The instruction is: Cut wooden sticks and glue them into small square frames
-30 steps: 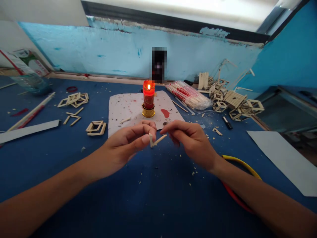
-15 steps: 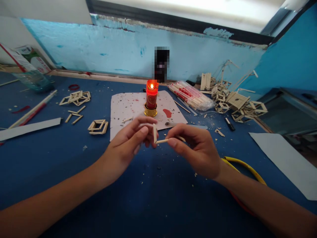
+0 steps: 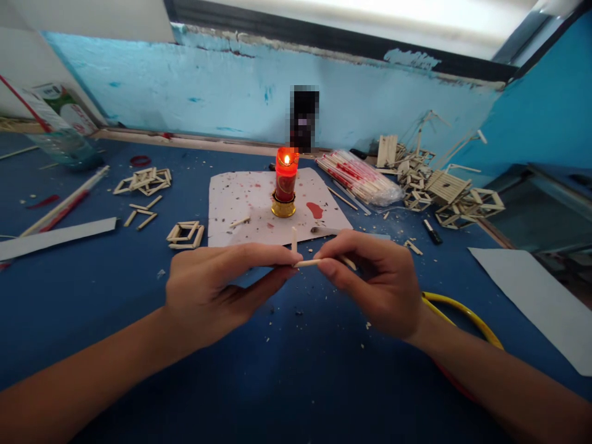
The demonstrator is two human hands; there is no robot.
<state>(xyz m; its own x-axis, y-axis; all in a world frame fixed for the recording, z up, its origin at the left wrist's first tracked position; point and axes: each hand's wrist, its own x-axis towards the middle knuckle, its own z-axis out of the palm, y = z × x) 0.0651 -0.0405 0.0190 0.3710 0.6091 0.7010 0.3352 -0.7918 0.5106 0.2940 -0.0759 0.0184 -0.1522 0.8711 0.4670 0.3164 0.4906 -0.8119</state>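
Here the left hand (image 3: 208, 290) and right hand (image 3: 374, 280) meet above the blue tabletop (image 3: 115, 296), in front of the lit candle (image 3: 286, 182). Both sets of fingers are pinched shut on a small L of two pale sticks (image 3: 303, 262): one lies level between the thumbs, the other stands upright from the joint. It looks very light, stiff and thin, likely easy to snap or to part at the joint, so it is best held close to the corner. More stick frames (image 3: 185, 234) lie on the left.
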